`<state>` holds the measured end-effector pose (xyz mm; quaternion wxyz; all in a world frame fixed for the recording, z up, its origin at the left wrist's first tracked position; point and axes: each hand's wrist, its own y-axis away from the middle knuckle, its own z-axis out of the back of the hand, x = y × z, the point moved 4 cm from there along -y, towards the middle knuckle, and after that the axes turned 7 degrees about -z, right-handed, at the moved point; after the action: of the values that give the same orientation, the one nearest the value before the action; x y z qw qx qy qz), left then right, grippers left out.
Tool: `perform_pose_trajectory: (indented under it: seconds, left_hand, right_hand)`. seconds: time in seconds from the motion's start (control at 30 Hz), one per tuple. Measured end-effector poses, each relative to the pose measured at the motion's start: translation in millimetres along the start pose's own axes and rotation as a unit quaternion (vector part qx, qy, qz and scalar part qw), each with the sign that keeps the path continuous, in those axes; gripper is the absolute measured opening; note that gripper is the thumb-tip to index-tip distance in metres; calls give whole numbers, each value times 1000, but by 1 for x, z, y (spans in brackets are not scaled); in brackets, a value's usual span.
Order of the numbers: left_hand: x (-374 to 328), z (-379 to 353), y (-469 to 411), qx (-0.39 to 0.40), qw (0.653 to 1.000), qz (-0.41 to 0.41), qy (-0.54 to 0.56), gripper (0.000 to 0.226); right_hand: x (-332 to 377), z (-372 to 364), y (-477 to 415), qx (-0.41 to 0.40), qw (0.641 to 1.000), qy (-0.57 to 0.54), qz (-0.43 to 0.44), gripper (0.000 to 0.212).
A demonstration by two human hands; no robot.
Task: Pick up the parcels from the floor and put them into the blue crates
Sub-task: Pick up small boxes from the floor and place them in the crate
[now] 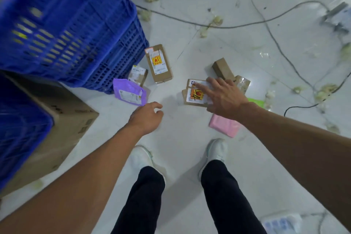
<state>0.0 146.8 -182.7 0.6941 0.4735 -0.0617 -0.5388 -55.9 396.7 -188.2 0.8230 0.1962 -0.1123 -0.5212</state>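
The stacked crates (72,24) stand at our far left with a carton (62,119) just before them. At their right foot lie a small box (138,75), a pouch (130,92) before it and a long box (159,63) to its right. Further right a flat parcel (193,94) lies under our right hand (222,97), with a short box (223,69) and a wrapped parcel (243,82) just behind and a soft packet (225,126) before it. Our left hand (147,118) hangs between the pouch and the flat parcel.

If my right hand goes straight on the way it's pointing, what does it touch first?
The right hand, fingers spread, would most likely meet the cardboard parcel with the orange label first; how far above it the hand is, I cannot tell.
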Motion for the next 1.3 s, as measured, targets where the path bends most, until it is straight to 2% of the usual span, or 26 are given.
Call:
perform_pose_trajectory:
  seconds: [0.2,0.4,0.53,0.7,0.87,1.07,1.3]
  left_hand:
    - [-28,73,117,-9,999,4,41,38]
    - [-55,161,212,-76,994,5,81,37]
    - [-39,205,236,-151,981,0,126,31]
    - [-75,268,319,-238,960,-5,148,35]
    - [-77,305,367,-306,942,14,136,36]
    - [-68,327,403,-355,919,24,173,38]
    - [-34,359,410,-379,899,33,217,36]
  right_hand:
    - [26,124,61,-18,998,-38,-48,81]
    - [46,243,105,-63,997,-12,-31,78]
    - [57,309,120,-94,996,0,-9,80]
    - [79,368,122,-127,990,34,55,81]
    - [103,416,120,-160,980,32,115,82]
    - [132,473,109,-191,960,57,199,83]
    - [182,523,72,-179,953,77,233,94]
